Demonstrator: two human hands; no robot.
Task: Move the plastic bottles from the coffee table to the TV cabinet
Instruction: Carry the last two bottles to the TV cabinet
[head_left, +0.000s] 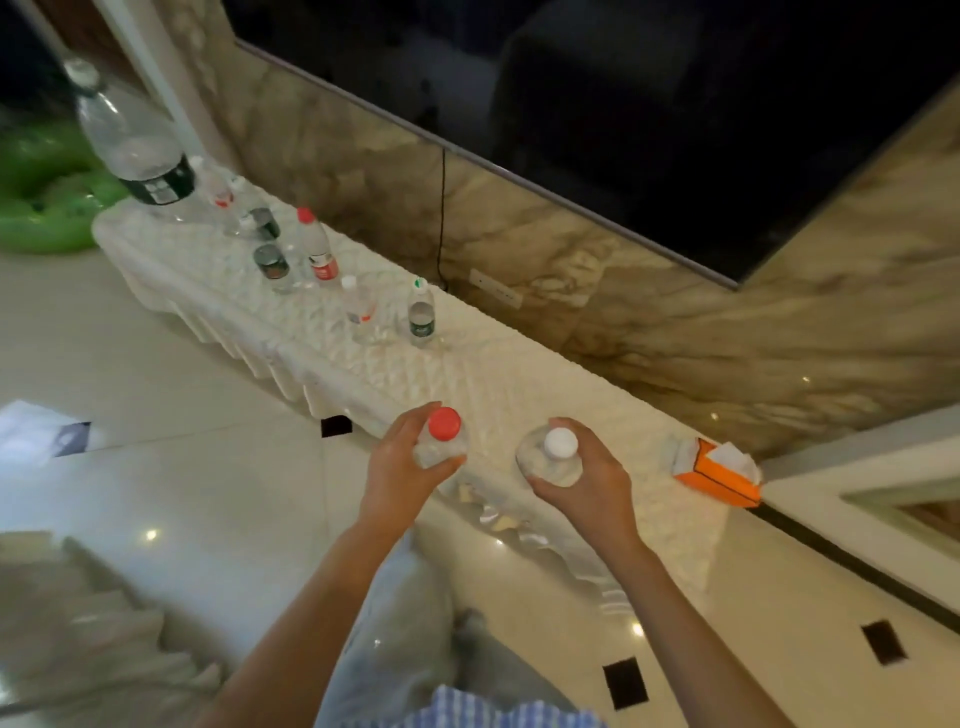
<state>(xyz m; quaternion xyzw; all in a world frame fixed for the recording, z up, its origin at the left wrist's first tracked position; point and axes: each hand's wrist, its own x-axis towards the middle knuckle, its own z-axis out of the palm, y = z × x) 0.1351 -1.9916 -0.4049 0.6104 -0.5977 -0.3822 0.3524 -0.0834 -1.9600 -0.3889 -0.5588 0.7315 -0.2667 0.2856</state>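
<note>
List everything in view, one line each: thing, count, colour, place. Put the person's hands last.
red-capped bottle: 1, clear, held over the cabinet's near part
white-capped bottle: 1, clear, held beside it
large bottle: 1, clear with dark label, cabinet's far left end
small bottles: about seven, clear, caps red, white or green, standing along the cabinet's left half
TV cabinet: 1, white textured top, along the wall
tissue box: 1, orange, cabinet's right end
TV: 1, black, on the marble wall
inflatable thing: 1, green, floor at far left
left hand: grips the red-capped bottle
right hand: grips the white-capped bottle
</note>
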